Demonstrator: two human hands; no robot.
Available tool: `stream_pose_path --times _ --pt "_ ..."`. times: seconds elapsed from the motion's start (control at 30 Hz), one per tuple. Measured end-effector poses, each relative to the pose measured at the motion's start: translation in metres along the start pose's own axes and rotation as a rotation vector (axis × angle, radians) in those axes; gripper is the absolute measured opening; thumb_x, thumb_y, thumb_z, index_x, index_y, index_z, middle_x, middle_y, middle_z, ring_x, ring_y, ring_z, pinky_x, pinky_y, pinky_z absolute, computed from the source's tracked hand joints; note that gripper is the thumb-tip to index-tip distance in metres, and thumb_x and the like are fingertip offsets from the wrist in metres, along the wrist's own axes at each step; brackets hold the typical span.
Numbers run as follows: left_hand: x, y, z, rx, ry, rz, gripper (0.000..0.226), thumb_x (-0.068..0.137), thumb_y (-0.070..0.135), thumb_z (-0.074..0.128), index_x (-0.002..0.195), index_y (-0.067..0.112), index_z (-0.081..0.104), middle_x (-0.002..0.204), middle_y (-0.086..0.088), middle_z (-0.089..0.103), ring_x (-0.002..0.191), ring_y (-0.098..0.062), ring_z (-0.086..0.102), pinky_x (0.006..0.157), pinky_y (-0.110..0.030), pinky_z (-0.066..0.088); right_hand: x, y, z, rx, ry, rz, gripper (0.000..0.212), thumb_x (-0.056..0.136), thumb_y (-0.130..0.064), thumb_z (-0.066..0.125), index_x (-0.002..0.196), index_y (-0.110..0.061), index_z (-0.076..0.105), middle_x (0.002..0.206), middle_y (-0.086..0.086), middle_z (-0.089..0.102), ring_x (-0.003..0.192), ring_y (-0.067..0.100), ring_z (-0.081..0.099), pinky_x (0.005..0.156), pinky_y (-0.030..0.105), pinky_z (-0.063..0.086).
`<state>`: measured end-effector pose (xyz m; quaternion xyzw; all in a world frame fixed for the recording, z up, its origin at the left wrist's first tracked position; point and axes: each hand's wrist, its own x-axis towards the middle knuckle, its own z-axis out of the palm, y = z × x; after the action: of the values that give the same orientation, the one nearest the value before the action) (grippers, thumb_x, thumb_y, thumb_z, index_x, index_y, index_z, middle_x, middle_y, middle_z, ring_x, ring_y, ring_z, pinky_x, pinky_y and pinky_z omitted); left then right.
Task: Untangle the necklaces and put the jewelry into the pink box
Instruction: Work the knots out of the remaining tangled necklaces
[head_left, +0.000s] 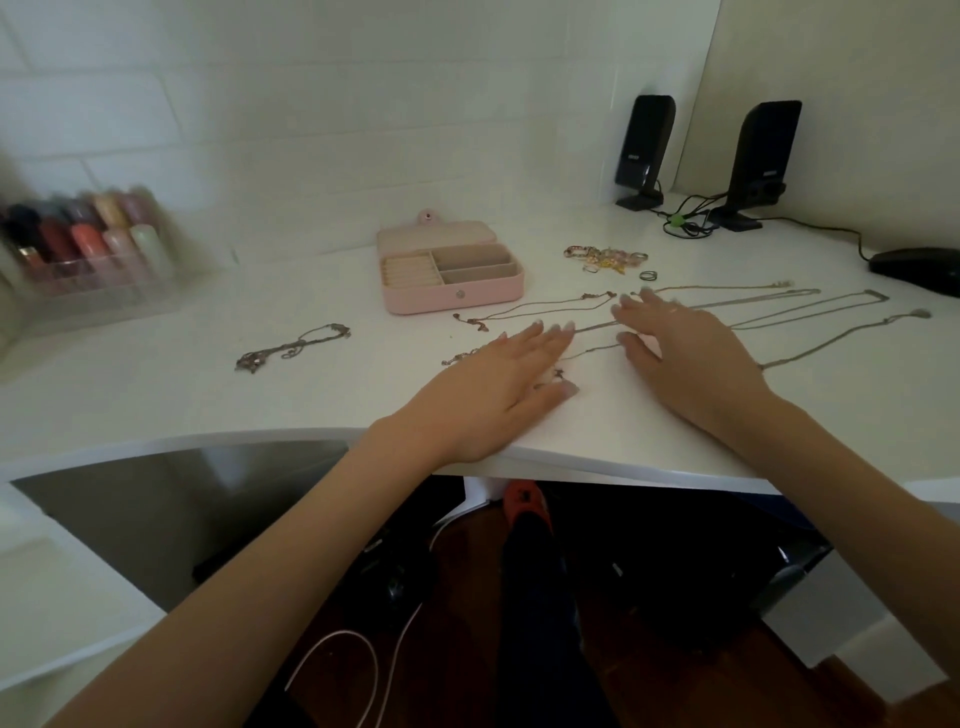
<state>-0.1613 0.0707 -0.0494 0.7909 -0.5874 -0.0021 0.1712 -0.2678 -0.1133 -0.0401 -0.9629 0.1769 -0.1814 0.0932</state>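
Necklaces (737, 312) lie strung out across the white desk (208, 395), and both your hands are down flat among them. Your left hand (498, 384) is spread palm-down, fingers straight, clamped on nothing; its fingertips (553, 328) sit right at a thin chain, and a small knot of chain (555, 375) peeks out just beside the thumb. Your right hand (680, 345) is flat too, fingers loose and apart, gripping nothing, lying over the long chains that run away to its right. Whether the fingers actually press the strands or only rest above them, you can't tell from here.

Just beyond your left fingertips a shorter chain (540, 307) stretches sideways, and past that sits the pink box (452, 278), lid thrown back, its compartments holding no jewelry that you can see. Well out to the left of your left hand lies a tangled bunch of chain (291, 347), apart from everything else. Beyond your right hand there's a little heap of rings and bracelets (605, 257), with one ring (648, 276) lying alone beside it.

Further back, two black speakers (706, 156) stand against the wall, cables trailing. Far left, blurred, a clear organiser of coloured bottles (88, 244).
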Motion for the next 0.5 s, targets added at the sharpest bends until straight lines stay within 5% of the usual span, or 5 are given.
stream_pose_path --times 0.13,0.27,0.37,0.5 --pt "-0.021 -0.024 -0.015 -0.017 0.144 -0.078 0.050 0.103 0.036 0.029 0.150 0.020 0.025 0.157 0.007 0.020 0.137 0.007 0.009 0.105 -0.002 -0.003 0.015 -0.040 0.009 0.106 0.141 -0.279 0.029 0.097 -0.016 0.053 0.124 -0.015 0.064 0.133 0.003 0.059 0.132 0.018 0.046 0.114 0.033 0.028" --pt "-0.060 -0.067 -0.035 0.008 0.340 -0.278 0.037 0.100 0.022 0.044 0.134 0.014 0.053 0.145 0.000 0.046 0.137 -0.010 0.035 0.105 -0.013 0.017 0.047 -0.108 0.023 0.306 0.101 -0.453 0.020 0.094 -0.015 0.057 0.107 -0.016 0.072 0.106 -0.001 0.072 0.099 0.018 0.064 0.090 0.032 0.047" --pt "-0.085 -0.101 -0.051 0.135 0.513 -0.502 0.028 0.092 0.014 0.056 0.117 0.013 0.065 0.123 -0.005 0.064 0.117 -0.023 0.054 0.100 -0.026 0.034 0.080 -0.162 0.041 0.308 -0.032 -0.521 0.024 0.096 -0.015 0.053 0.115 -0.017 0.067 0.114 0.001 0.068 0.108 0.017 0.058 0.094 0.032 0.043" --pt "-0.110 -0.138 -0.068 0.183 0.438 -0.598 0.023 0.088 0.024 0.064 0.105 0.011 0.072 0.102 -0.006 0.069 0.096 -0.022 0.058 0.080 -0.023 0.034 0.106 -0.214 0.068 0.169 -0.177 -0.569 0.026 0.096 -0.022 0.054 0.120 -0.020 0.064 0.121 -0.002 0.061 0.115 0.015 0.052 0.090 0.028 0.041"
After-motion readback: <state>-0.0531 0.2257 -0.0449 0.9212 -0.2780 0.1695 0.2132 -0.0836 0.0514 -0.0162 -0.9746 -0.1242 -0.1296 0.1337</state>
